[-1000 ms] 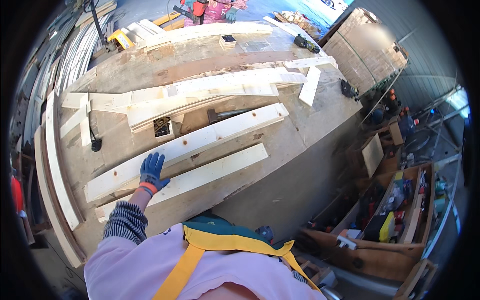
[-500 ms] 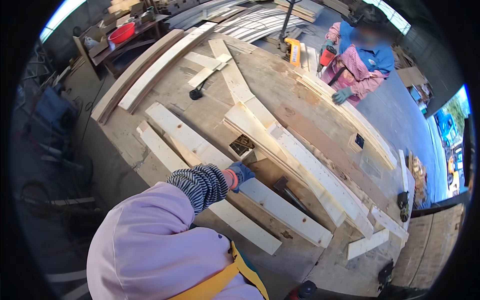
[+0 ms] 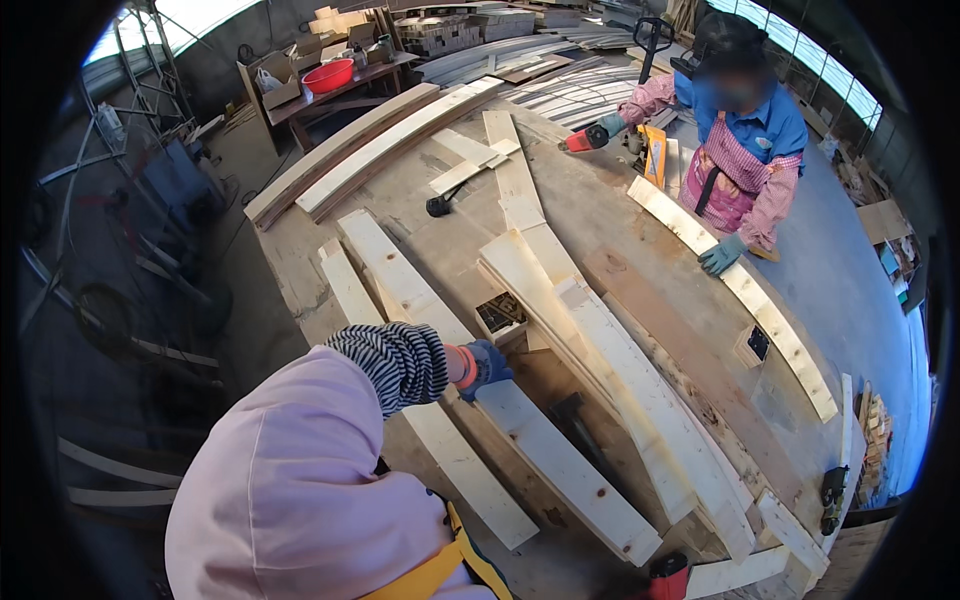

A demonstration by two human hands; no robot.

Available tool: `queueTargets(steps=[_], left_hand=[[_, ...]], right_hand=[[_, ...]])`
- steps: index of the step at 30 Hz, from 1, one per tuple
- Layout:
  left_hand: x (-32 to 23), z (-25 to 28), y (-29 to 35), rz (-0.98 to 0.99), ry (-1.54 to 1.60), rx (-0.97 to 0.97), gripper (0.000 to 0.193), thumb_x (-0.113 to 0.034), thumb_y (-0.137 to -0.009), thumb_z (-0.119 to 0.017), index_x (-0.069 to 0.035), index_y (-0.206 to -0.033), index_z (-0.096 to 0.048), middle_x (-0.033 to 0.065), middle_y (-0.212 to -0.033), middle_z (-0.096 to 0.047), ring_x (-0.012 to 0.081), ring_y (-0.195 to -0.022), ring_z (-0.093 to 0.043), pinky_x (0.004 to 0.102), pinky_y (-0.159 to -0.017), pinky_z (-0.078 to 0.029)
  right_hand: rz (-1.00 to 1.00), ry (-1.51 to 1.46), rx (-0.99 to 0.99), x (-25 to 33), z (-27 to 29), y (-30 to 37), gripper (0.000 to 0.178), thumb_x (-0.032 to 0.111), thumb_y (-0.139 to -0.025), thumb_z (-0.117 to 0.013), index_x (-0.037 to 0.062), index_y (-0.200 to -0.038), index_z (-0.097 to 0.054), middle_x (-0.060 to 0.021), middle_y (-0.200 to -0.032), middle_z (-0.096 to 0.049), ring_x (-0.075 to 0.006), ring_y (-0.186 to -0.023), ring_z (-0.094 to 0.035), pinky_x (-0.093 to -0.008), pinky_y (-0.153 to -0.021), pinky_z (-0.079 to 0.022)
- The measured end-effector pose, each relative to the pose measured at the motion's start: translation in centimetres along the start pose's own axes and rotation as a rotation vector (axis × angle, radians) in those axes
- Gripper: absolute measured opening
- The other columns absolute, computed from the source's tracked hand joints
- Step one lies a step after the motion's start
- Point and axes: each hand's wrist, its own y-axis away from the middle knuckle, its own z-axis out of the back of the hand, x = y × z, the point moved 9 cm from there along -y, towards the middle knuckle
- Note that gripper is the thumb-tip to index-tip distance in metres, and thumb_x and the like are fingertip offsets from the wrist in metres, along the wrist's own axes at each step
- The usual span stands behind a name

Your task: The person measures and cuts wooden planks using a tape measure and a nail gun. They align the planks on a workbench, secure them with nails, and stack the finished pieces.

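My left hand [image 3: 485, 366], in a blue-grey glove with an orange cuff, is closed over the edge of a long pale wooden board [image 3: 560, 445] lying on the table. Its fingers curl down over the far side and are partly hidden. Alongside, on the near side, lies another pale board [image 3: 465, 465]. Just beyond the hand stand a small wooden box of dark fasteners [image 3: 501, 314] and a hammer [image 3: 580, 425]. My right hand is out of view. At the bottom edge shows part of a red and black tool [image 3: 668, 577]; what holds it is hidden.
Stacked pale boards [image 3: 600, 350] cross the table's middle. Curved boards [image 3: 400, 150] lie at the far left, near a black tape measure [image 3: 438, 206]. Across the table a co-worker [image 3: 745, 150] holds a red power tool [image 3: 585, 139] and touches a curved board [image 3: 760, 300].
The view has shifted, and my left hand stays on the board. The co-worker's red tool has swung left, away from their body. The red and black tool at the bottom appears farther right.
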Motion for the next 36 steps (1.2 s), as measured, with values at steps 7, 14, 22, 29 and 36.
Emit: queueTargets(steps=[7, 14, 22, 29, 36], left_hand=[[2.7, 5.2, 7.0, -0.094, 0.094, 0.021, 0.092, -0.044, -0.062, -0.079, -0.009, -0.137, -0.040, 0.0155, -0.119, -0.058, 0.0337, -0.113, -0.057, 0.0444, -0.095, -0.046], [13.8, 9.4, 18.2, -0.121, 0.192, -0.093, 0.088, -0.045, -0.060, -0.079, -0.007, -0.131, -0.044, 0.0161, -0.114, -0.061, 0.0349, -0.103, -0.062, 0.0430, -0.087, -0.050], [29.0, 11.3, 30.9, -0.149, 0.535, -0.094, 0.090, -0.044, -0.062, -0.081, -0.001, -0.131, -0.041, 0.0172, -0.105, -0.065, 0.0328, -0.096, -0.066, 0.0393, -0.084, -0.051], [36.9, 6.5, 35.0, -0.040, 0.696, -0.185, 0.097, -0.046, -0.062, -0.084, 0.003, -0.133, -0.040, 0.0193, -0.111, -0.065, 0.0304, -0.101, -0.065, 0.0372, -0.086, -0.051], [45.8, -2.8, 36.7, 0.124, 0.849, -0.089, 0.108, -0.054, -0.062, -0.081, 0.007, -0.140, -0.036, 0.0245, -0.128, -0.057, 0.0328, -0.120, -0.056, 0.0367, -0.099, -0.044]], right_hand=[[0.018, -0.099, -0.205, 0.8, 2.1, 6.3, 0.047, 0.007, -0.089, -0.061, 0.0010, -0.134, -0.047, -0.0130, -0.125, -0.055, -0.0233, -0.106, -0.055, -0.0348, -0.087, -0.051], [-0.064, -0.780, 0.051, 7.6, -0.9, 22.2, 0.046, 0.005, -0.090, -0.059, 0.0000, -0.134, -0.046, -0.0128, -0.126, -0.053, -0.0226, -0.106, -0.053, -0.0343, -0.087, -0.051], [-0.027, -1.074, 1.043, 49.3, -12.5, 49.0, 0.050, 0.014, -0.094, -0.060, 0.0070, -0.141, -0.046, -0.0135, -0.124, -0.062, -0.0226, -0.102, -0.063, -0.0362, -0.085, -0.052], [0.604, -1.153, 1.439, 69.7, -18.7, 63.7, 0.061, 0.017, -0.095, -0.060, 0.0076, -0.148, -0.031, -0.0111, -0.141, -0.047, -0.0211, -0.123, -0.051, -0.0329, -0.102, -0.042], [-0.082, -1.332, 1.547, 74.1, -27.0, 74.2, 0.047, 0.016, -0.090, -0.067, 0.0120, -0.134, -0.050, -0.0128, -0.123, -0.055, -0.0288, -0.111, -0.058, -0.0415, -0.091, -0.053]])
